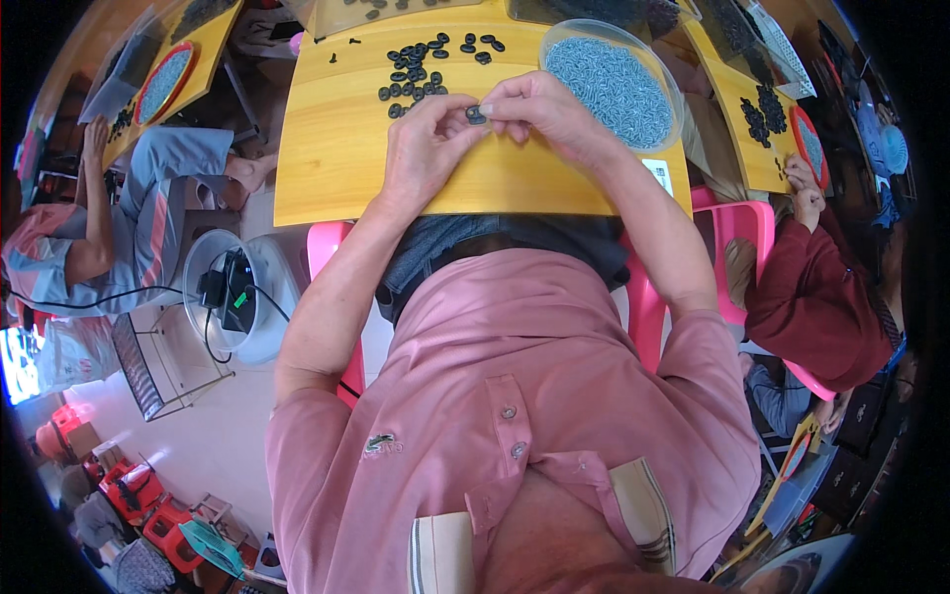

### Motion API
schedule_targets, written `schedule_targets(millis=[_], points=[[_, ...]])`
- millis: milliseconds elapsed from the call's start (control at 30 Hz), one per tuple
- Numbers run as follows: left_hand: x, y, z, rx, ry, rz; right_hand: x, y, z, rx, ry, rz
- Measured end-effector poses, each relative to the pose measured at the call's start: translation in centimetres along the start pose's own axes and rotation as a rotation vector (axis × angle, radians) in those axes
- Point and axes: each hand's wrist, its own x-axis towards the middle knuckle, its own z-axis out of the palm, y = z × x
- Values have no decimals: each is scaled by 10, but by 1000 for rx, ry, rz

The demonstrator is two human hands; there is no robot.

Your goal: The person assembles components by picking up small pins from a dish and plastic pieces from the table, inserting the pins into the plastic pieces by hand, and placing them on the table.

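Both hands meet above the yellow table at a small black oval part. My left hand is closed, with its thumb and fingertips at the part's left side. My right hand pinches at the part from the other side; whether a small screw is between its fingertips I cannot make out. Just beyond the hands lies a loose group of several similar black oval parts. To the right of my right hand stands a round clear tub full of small bluish-silver screws.
A clear bin with black parts stands at the far edge. A white label is on the table's right corner. People sit at yellow tables on both sides, one in a dark red sleeve. A clear bucket with cables stands at left.
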Motion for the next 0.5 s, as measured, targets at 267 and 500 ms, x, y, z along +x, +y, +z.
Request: schedule_targets(millis=[267, 500], points=[[1, -3, 1, 202, 31, 99, 2, 3, 6, -56, 27, -24], [-3, -1, -1, 235, 44, 116, 1, 1, 12, -114, 74, -46]])
